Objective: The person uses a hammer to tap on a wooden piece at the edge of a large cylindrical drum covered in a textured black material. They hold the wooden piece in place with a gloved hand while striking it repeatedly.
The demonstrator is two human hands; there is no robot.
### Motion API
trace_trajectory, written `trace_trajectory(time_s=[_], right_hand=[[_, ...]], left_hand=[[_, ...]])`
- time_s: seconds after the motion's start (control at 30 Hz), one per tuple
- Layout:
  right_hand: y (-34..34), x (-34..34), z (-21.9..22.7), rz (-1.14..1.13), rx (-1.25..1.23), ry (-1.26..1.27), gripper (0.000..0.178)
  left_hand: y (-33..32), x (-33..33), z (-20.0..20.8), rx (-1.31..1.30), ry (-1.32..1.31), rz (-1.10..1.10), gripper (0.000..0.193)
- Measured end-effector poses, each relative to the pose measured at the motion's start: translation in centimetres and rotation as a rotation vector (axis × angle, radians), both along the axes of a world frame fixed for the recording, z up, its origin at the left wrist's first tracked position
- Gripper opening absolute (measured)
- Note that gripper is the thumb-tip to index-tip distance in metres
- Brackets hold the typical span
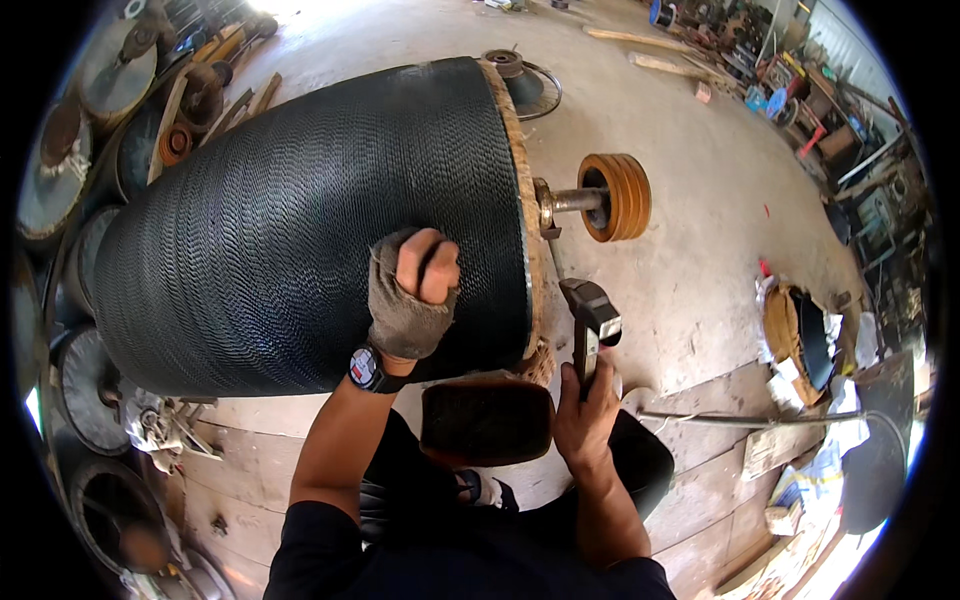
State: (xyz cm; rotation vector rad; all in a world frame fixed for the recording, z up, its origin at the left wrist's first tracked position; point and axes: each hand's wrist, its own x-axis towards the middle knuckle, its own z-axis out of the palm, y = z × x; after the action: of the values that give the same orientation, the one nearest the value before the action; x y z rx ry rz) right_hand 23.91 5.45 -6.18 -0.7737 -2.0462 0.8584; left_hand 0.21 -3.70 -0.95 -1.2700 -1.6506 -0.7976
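Note:
A large black drum point(300, 200) with a finely ridged, cord-like surface lies on its side in front of me. My left hand point(415, 285), in a grey-brown fingerless glove, rests against its near side with the fingers curled in; whatever they may hold is hidden. A wristwatch point(365, 369) is on that wrist. My right hand point(588, 410) is wrapped round the handle of a hammer point(592, 312), its metal head raised just right of the drum's pale, rough end rim point(524, 200). Below the drum, between my knees, sits a dark, rounded rectangular container or block point(487, 420).
From the drum's right end a metal shaft point(575, 200) sticks out, carrying a rusty grooved pulley point(628, 197). Several round metal discs point(92, 390) crowd the left side. A metal rod point(740, 418) and scraps lie at right. Timber planks point(650, 40) lie farther back.

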Motion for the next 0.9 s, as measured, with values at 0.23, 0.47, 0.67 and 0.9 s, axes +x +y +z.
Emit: trace_trajectory(time_s=[0.23, 0.47, 0.67, 0.9], right_hand=[[0.7, 1.6, -2.0, 0.001, -0.198, -0.178, 0.028], [0.6, 1.7, -1.7, 0.047, -0.228, -0.088, 0.033], [0.3, 1.1, -2.0, 0.013, -0.187, -0.009, 0.024], [0.2, 0.6, -2.4, 0.031, -0.127, 0.002, 0.022]], left_hand=[[1.2, 3.2, 0.1, -0.005, -0.122, -0.085, 0.033], [2.5, 7.4, -3.6, -0.108, -0.434, -0.259, 0.044], [2.5, 7.2, -0.7, -0.265, -0.614, -0.289, 0.048], [3.6, 7.5, 1.1, -0.296, -0.414, -0.161, 0.049]])
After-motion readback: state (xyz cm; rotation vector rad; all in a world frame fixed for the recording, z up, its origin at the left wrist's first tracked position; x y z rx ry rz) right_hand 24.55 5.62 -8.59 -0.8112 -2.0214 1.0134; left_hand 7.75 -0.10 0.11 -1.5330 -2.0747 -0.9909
